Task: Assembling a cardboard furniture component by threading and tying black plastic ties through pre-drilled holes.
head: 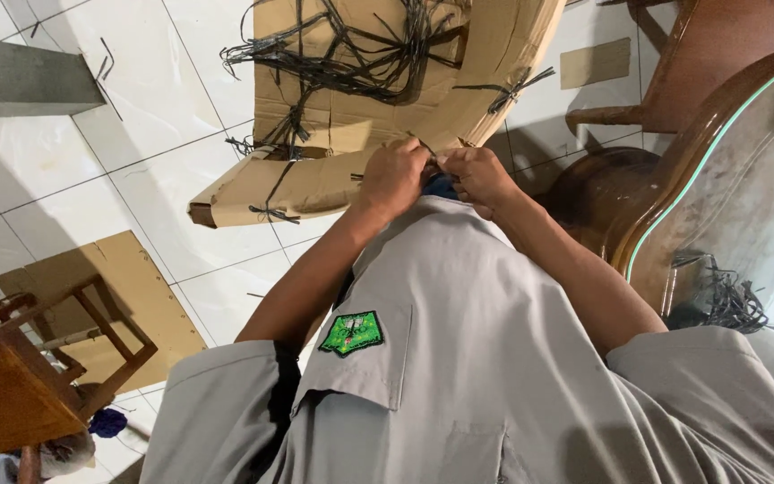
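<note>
- The large brown cardboard sheet (315,184), folded and laced with black plastic strips (351,54), lies on the floor in front of the person, with its near edge at the 2 hands.
- The left hand (393,179) is closed, fingers curled at the cardboard's edge; what it pinches is too small to tell.
- The right hand (477,177) is closed too, touching the left hand, fingers bent over the same spot.
- Both bare forearms come out of a grey short-sleeved shirt (477,358) with a green patch (351,332) on the pocket.
- The floor is white square tile (118,179) with dark joints; a flat cardboard piece (150,305) lies on it to the left.
- A brown wooden chair (20,376) stands at lower left.
- At right, a curved wooden bench with a glass top (736,179) carries a bundle of black strips (727,305).
</note>
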